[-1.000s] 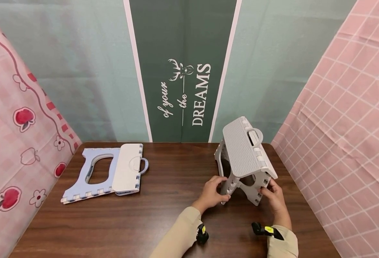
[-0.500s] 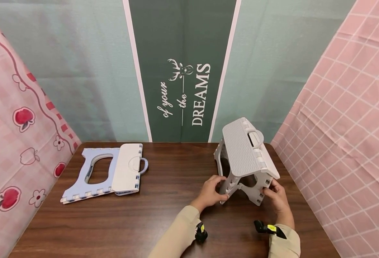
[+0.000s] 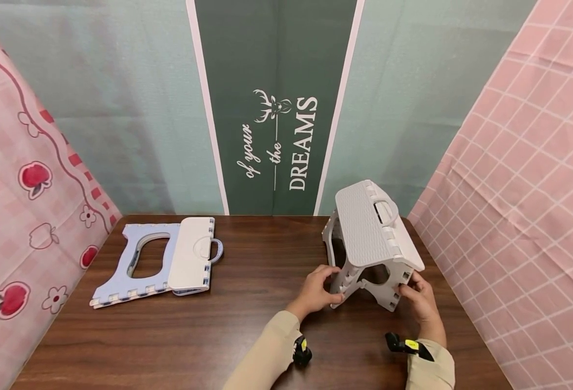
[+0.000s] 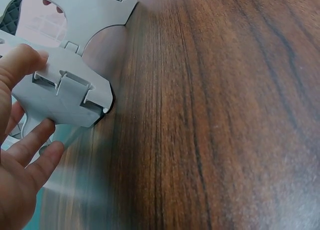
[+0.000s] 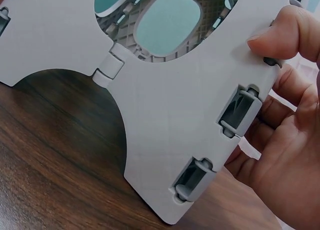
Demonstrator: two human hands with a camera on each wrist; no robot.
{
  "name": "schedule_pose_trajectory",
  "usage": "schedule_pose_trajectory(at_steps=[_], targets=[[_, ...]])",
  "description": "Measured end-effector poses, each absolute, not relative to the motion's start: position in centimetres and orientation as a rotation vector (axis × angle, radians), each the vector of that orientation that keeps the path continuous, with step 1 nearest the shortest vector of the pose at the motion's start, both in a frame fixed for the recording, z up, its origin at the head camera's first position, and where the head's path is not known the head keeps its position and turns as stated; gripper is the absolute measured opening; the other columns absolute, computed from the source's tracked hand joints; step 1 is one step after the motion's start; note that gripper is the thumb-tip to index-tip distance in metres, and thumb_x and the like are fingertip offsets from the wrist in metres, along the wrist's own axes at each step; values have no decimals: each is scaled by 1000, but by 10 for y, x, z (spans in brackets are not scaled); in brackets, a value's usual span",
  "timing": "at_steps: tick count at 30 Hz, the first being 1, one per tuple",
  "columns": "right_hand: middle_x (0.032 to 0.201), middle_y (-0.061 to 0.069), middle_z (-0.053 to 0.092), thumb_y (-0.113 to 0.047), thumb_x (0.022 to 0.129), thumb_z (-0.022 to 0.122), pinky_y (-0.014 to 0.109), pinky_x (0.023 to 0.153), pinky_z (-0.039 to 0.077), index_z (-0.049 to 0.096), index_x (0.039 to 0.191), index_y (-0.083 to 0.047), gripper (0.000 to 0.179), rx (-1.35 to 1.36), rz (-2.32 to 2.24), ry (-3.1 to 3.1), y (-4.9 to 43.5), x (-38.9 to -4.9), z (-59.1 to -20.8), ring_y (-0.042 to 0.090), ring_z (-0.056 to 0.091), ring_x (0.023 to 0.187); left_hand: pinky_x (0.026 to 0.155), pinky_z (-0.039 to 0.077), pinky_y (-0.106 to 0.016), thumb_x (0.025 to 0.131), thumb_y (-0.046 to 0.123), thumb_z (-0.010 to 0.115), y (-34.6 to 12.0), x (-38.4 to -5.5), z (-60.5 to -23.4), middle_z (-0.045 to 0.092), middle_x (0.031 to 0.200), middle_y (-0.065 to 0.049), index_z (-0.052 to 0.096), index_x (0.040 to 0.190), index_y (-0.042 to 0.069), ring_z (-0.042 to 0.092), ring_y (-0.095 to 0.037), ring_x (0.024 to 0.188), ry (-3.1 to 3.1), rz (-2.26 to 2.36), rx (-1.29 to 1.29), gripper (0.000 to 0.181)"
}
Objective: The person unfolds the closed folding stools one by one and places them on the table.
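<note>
A grey folding stool [image 3: 366,230] stands partly unfolded at the right of the table in the head view, its two seat halves peaked like a roof and a loop handle at the ridge. My left hand [image 3: 315,291] grips its left leg edge, thumb on the near side. In the left wrist view, that hinged leg [image 4: 75,103] lies between thumb and fingers. With my right hand [image 3: 423,303] I hold the right leg edge. The right wrist view has the thumb on the front end panel [image 5: 165,120], fingers curled behind the edge.
A blue and white folding stool [image 3: 187,260] lies folded flat on the left of the wooden table [image 3: 257,254]. A green curtain [image 3: 169,108] hangs behind the table, with pink cloths [image 3: 520,189] along both sides.
The grey stool has spread a little wider and its peaked seat has flattened slightly. My right hand has shifted a little right, my left slightly left. The blue stool stays put.
</note>
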State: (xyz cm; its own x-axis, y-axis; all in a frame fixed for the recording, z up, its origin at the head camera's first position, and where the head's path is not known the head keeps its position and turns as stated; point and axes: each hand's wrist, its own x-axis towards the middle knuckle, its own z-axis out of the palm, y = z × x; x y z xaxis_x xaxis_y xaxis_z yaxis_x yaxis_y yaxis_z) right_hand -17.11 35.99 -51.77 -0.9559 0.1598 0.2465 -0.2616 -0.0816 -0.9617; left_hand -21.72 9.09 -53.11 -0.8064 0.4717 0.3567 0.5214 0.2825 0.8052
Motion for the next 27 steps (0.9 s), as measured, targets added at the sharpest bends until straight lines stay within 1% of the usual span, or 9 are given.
schedule_pose_trajectory(at_steps=[7, 13, 20, 24, 27], targets=[[87, -5, 65, 24, 73, 43, 18, 67, 46, 68, 100, -20, 58, 124, 2151, -1863, 360, -168, -520, 5, 57, 79, 81, 48, -31, 67, 12, 81, 90, -216, -532, 57, 111, -6, 59, 118, 7, 59, -22, 94, -2476, -1570, -963, 55], [88, -6, 65, 23, 75, 45, 19, 68, 46, 69, 96, -19, 53, 48, 2166, -1832, 357, -166, -521, 5, 57, 81, 81, 48, -31, 67, 10, 81, 92, -214, -532, 56, 110, -9, 59, 118, 6, 59, -25, 93, -2465, -1594, -959, 56], [92, -5, 67, 23, 76, 48, 20, 70, 47, 70, 98, -17, 50, 1, 2184, -1794, 356, -164, -518, 6, 59, 84, 81, 48, -28, 68, 11, 81, 94, -212, -533, 56, 113, -10, 57, 120, 5, 60, -20, 94, -2443, -1562, -970, 57], [93, -5, 67, 23, 78, 48, 21, 71, 47, 70, 100, -16, 50, 1, 2203, -1802, 357, -162, -515, 6, 59, 85, 81, 48, -28, 69, 11, 81, 95, -211, -533, 56, 114, -9, 57, 120, 5, 60, -19, 95, -2437, -1548, -972, 57], [90, -8, 65, 18, 80, 53, 19, 70, 46, 68, 101, -18, 44, -28, 2058, -1963, 357, -158, -511, 4, 58, 83, 81, 47, -25, 69, 13, 80, 95, -210, -530, 56, 115, -7, 57, 121, 6, 59, -19, 96, -2479, -1509, -961, 58]])
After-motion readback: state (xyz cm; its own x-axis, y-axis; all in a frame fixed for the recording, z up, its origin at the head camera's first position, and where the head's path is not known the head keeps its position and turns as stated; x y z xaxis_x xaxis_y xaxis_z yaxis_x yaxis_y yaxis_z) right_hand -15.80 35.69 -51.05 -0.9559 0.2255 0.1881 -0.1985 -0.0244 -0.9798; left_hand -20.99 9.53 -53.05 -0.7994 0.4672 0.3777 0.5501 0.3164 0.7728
